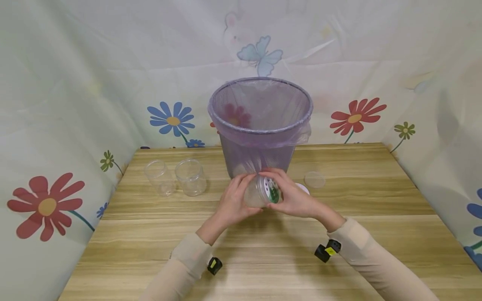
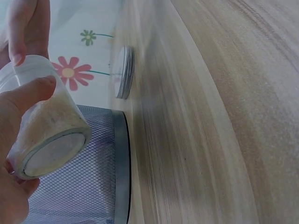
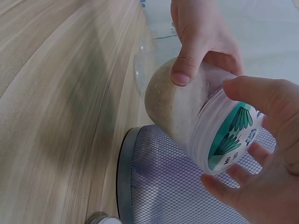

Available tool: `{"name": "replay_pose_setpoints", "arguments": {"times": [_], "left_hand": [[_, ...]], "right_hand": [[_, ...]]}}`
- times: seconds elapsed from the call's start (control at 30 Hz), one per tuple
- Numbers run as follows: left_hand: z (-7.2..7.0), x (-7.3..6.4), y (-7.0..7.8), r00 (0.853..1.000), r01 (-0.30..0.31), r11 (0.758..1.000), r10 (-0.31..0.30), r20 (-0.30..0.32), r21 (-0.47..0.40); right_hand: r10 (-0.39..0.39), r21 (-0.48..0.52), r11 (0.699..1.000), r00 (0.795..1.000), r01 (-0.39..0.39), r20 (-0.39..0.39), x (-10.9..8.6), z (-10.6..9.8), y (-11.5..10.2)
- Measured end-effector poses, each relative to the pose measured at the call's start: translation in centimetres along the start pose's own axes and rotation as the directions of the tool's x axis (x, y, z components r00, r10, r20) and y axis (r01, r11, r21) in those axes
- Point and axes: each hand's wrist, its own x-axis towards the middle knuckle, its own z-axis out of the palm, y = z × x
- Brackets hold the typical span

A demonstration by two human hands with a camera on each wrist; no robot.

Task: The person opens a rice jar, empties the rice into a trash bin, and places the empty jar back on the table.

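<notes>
Tilted above the table in front of the bin is a clear plastic jar (image 1: pixel 253 196), its lower part filled with pale beige stuff. My left hand (image 1: pixel 234 201) holds the jar's body, the thumb on one side, as the right wrist view shows. A screw lid (image 3: pixel 236 136) with a white and green printed label closes the jar and faces right. Around the lid's edge curl the thumb and fingertips of my right hand (image 1: pixel 294 197). The jar's flat base (image 2: pixel 55 154) points toward the left wrist camera.
Behind my hands stands a mesh wastebin (image 1: pixel 260 132) lined with a thin purple bag. Two empty clear containers, a narrow one (image 1: pixel 160 177) and a wider one (image 1: pixel 191 179), are at left. A clear disc (image 1: pixel 314 179) and a white-topped lid (image 1: pixel 303 188) lie right of the bin.
</notes>
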Motion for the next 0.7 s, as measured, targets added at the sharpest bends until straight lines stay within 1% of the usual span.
{"name": "replay_pose_setpoints", "arguments": {"times": [0.23,0.33,0.4,0.47,0.53,0.7], "left_hand": [[0.20,0.06,-0.14,1.000,-0.019,1.000,0.018,-0.025,-0.009],[0.27,0.08,-0.16,1.000,-0.018,1.000,0.018,-0.024,0.001],[0.31,0.08,-0.14,0.999,-0.024,1.000,0.024,-0.026,0.008],[0.34,0.07,-0.11,0.999,-0.033,0.999,0.034,-0.034,0.010],[0.39,0.07,-0.07,0.998,-0.045,0.999,0.046,-0.045,0.012],[0.54,0.08,0.01,0.995,-0.067,0.997,0.068,-0.070,0.025]], "right_hand": [[-0.027,0.002,1.000,1.000,0.027,0.010,-0.01,0.10,0.05],[-0.039,-0.009,0.999,0.999,0.039,-0.006,-0.04,0.10,-0.01],[-0.032,-0.016,0.999,0.999,0.032,-0.030,-0.03,0.14,-0.10],[-0.005,-0.033,0.999,0.998,0.003,-0.059,0.00,0.21,-0.20],[0.045,-0.044,0.998,0.995,-0.049,-0.089,0.04,0.30,-0.34],[0.188,-0.068,0.978,0.972,-0.199,-0.143,0.21,0.48,-0.83]]}}
